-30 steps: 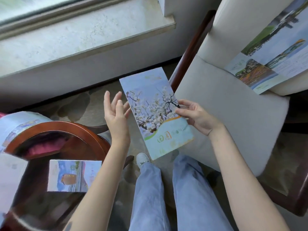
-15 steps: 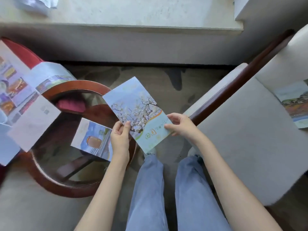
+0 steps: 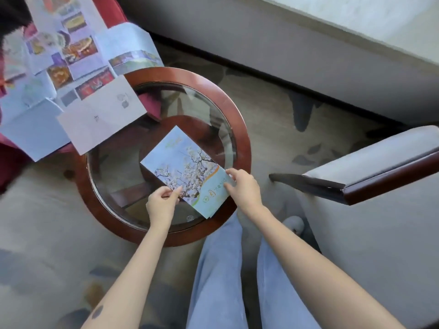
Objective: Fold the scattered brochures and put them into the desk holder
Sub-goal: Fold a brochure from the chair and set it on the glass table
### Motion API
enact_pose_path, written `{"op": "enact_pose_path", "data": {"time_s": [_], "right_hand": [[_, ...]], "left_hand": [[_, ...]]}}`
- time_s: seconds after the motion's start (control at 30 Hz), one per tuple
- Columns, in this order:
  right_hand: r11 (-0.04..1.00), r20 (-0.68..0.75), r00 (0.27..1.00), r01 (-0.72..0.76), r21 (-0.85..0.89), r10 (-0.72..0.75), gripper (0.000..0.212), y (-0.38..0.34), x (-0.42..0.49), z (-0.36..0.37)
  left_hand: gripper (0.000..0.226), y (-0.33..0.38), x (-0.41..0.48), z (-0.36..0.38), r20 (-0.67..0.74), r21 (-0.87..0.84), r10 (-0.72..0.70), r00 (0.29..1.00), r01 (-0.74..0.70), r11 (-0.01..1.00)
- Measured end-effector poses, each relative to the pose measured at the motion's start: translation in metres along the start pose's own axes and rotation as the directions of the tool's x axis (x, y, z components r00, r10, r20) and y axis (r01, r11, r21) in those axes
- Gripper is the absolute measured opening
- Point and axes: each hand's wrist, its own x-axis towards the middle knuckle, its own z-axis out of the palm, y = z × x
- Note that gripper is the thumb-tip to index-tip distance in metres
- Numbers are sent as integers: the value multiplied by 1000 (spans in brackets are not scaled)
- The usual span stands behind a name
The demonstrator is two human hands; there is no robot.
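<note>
A folded blue brochure (image 3: 185, 167) with a white blossom tree lies low over the round glass table (image 3: 237, 119). My left hand (image 3: 161, 203) pinches its near-left edge and my right hand (image 3: 242, 188) pinches its near-right corner. The other folded brochure seen earlier on the table is hidden, probably under this one. A large unfolded brochure (image 3: 59, 51) with food pictures hangs over the table's far-left rim, and a plain white sheet (image 3: 99, 117) overlaps it. No desk holder is visible.
A red seat (image 3: 14, 162) is under the papers at left. A pale armchair (image 3: 370, 167) with a dark wood arm is on the right. A wall and window sill (image 3: 356, 20) run along the back. My legs in jeans (image 3: 218, 276) stand below on patterned carpet.
I have turned left and moved the blossom brochure from in front of the armchair to over the glass table. My left hand, open a second ago, now grips its edge.
</note>
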Motion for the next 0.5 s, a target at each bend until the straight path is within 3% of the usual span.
{"op": "enact_pose_path", "data": {"time_s": [0.17,0.37,0.5], "right_hand": [[982,-61,997,44,-184,-56,30,-12,8,16],[931,-143,988,-6,-365,-50,32,-13,12,21],[922,-194,979,-17,-387,-63,35,-8,11,18]], "left_hand": [[24,-10,19,2,49,43,-41,998,39,998],[29,-7,28,7,86,126,23,996,-34,991],[29,-1,26,10,87,154,49,995,-62,986]]}}
